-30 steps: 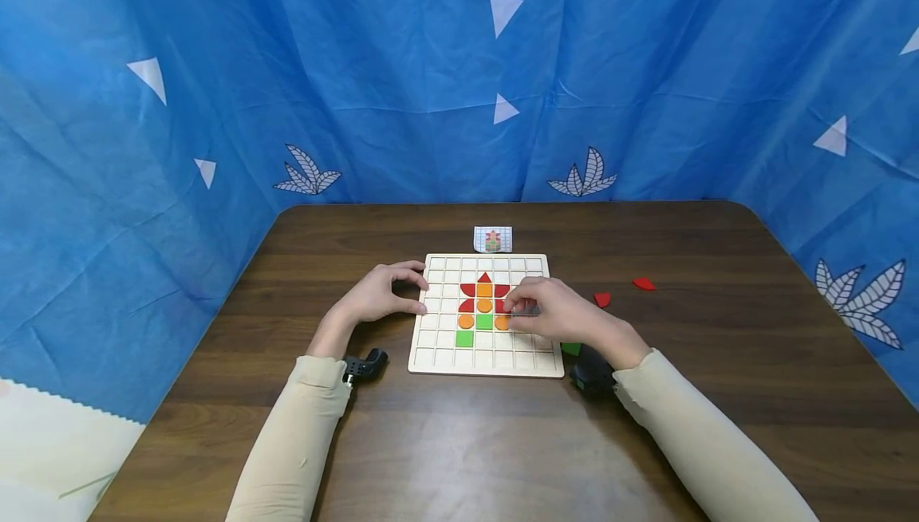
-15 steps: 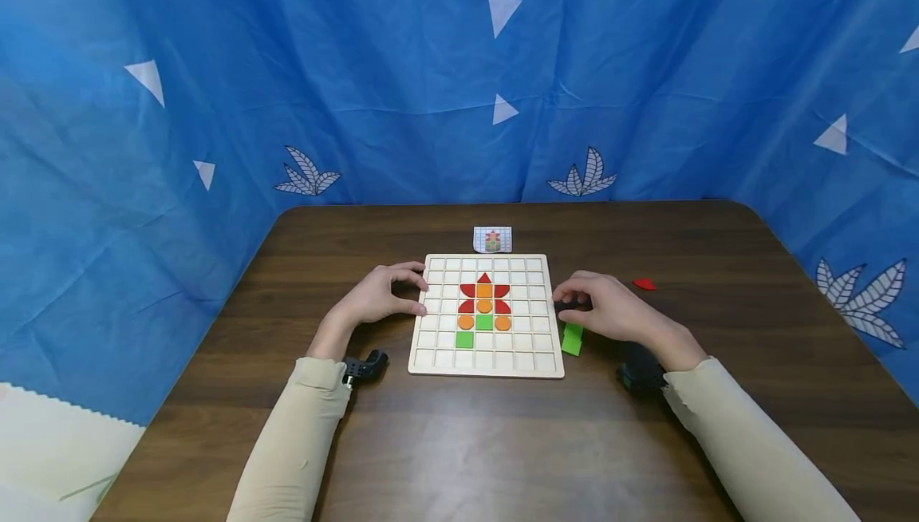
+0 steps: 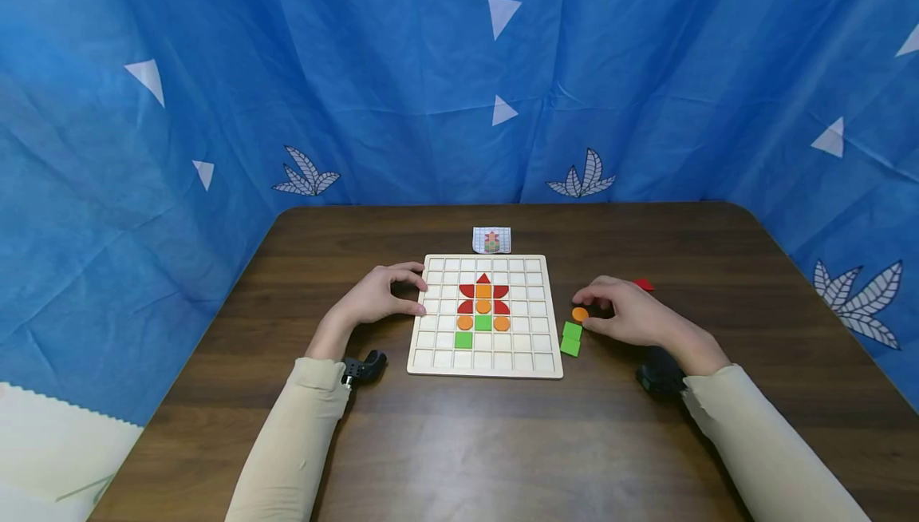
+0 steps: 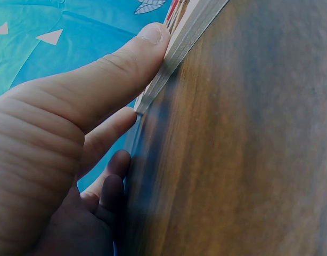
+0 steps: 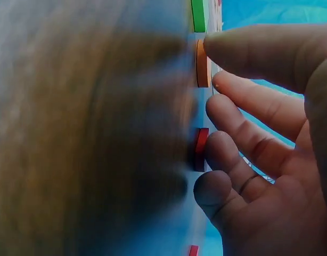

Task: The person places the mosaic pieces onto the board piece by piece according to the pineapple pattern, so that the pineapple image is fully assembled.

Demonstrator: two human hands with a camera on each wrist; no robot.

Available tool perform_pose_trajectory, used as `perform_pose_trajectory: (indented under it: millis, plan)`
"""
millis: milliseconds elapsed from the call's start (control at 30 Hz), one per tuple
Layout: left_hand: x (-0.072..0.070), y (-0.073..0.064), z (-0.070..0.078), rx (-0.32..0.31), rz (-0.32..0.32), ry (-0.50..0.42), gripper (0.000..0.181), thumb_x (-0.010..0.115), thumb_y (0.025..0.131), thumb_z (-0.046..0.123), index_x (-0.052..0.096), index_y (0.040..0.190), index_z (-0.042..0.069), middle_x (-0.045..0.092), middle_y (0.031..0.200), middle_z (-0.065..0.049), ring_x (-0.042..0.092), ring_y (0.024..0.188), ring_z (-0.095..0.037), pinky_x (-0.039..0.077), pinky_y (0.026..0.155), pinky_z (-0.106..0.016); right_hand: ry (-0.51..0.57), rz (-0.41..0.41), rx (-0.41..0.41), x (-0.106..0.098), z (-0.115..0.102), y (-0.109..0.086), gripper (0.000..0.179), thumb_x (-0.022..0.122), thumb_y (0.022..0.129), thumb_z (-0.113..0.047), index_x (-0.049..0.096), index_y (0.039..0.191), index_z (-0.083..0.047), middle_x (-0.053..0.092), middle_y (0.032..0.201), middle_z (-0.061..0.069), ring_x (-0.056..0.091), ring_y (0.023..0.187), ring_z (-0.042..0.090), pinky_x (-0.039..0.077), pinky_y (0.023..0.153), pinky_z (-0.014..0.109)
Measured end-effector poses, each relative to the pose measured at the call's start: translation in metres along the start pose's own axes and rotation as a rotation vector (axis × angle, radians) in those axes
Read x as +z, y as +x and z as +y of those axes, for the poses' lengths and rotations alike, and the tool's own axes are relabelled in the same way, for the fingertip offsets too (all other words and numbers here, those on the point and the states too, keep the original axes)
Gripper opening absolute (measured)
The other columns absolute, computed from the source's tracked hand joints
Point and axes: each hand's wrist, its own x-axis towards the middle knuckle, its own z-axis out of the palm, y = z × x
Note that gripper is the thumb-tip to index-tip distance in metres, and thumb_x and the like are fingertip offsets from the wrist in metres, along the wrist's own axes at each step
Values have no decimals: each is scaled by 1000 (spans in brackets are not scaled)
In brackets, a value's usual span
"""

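Board (image 3: 531, 345) lies flat on the dark wood surface (image 3: 459, 442), roughly midway b/w its L & R edges; a small printed card (image 3: 491, 240) sits b/w it & the surface's far edge. On its grid: red triangle (image 3: 483, 278) at top, orange square (image 3: 483, 292) below w/ red pieces either side, then an orange circle w/ 2 more red pieces, then a row w/ green square in the mid & orange circles at both ends, plus 1 green square nearer the front.

L hand (image 3: 373, 294) is at the board's L edge, thumb & fingers wide apart in a curve; thumb touches the edge, no pinch.

R hand (image 3: 632, 314) is off the board's R side, fingers part-open & loosely bent around a loose orange disc (image 3: 580, 314); thumb's at the disc, idx finger close by, no firm hold seen. 2 green tiles (image 3: 571, 338) lie b/w disc & board, nr its R edge. A red piece (image 3: 643, 285) shows past the R hand, toward the surface's far R corner. Blue curtain (image 3: 431, 67) hangs behind.
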Motion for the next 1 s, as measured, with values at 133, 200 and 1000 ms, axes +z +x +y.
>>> perform_pose_trajectory:
  millis: [133,200,1000]
  plan:
    - [0,1,0,-6,-1,2,35,92,78,30,76,108,22,55,152,-3,45,147,-28,37,121,-49,-35,-11,-2,-1,1,-1,33,82,89,-20,74,120,-14,68,113,3,59,99,21,56,87,43]
    - [0,2,0,-8,-2,2,35,91,78,31,76,108,23,55,152,-3,44,147,-28,37,121,-49,-60,-13,-2,0,1,-1,30,82,89,-21,75,118,-15,69,113,3,59,104,23,55,91,47]
    - [0,1,-2,-22,1,-6,33,91,79,29,75,107,22,55,152,-3,45,146,-27,36,121,-48,-90,-90,-108,5,-15,5,36,81,90,-18,74,125,-25,66,122,-5,54,111,17,55,95,41]
